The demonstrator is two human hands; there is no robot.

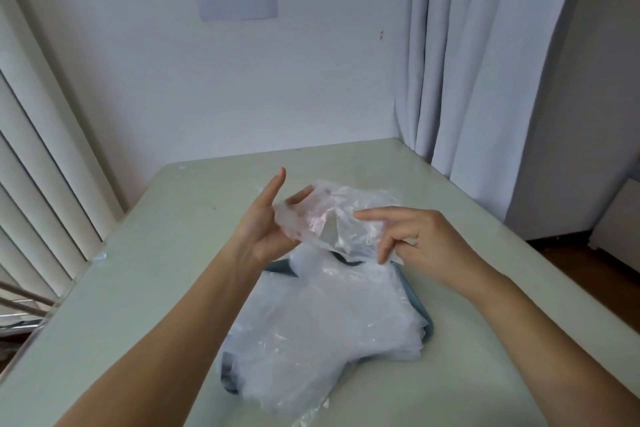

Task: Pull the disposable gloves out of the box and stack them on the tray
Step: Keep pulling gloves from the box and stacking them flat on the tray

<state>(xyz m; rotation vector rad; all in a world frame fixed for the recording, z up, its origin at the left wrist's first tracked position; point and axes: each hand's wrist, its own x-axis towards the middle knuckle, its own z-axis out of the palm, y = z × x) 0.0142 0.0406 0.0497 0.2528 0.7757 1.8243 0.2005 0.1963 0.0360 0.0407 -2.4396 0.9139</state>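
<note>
A crumpled clear plastic glove [329, 218] is held above the far edge of the blue-grey tray [278, 269], which a loose glove pile [322, 322] covers.

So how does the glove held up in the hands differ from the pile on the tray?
The held glove hangs in the air between the left hand and right hand; the pile lies on the tray. The held glove is a crumpled bunch; the pile is a layered heap, spread flatter and spilling over the tray's near edge. Both are thin, clear plastic.
</note>
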